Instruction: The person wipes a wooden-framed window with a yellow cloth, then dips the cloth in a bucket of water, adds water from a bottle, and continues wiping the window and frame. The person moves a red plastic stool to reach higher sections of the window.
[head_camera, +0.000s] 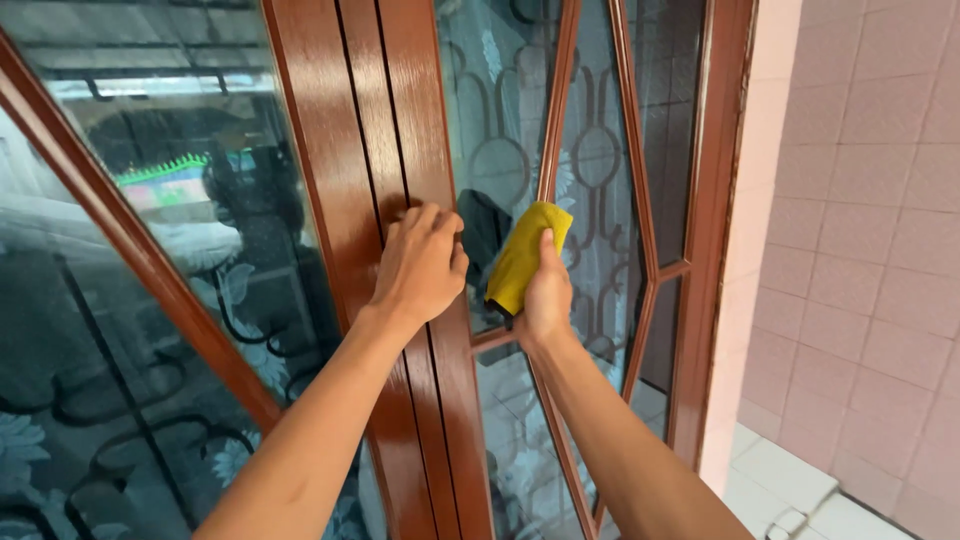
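The left hand (420, 265) lies flat-curled against the brown wooden door frame (350, 120), fingers bent over the central upright and gripping nothing loose; the right hand (545, 295) is closed around a yellow cloth (525, 250), pressing it to the glass pane (500, 100) just right of that upright, above a slanted wooden bar; the glass shows a floral pattern and reflections; pink wall tiles (870, 200) stand beyond the frame's right edge.

left hand (420, 265): raised, fingers curled, palm flat | right hand (545, 295): raised, fingers clenched | both arms extended
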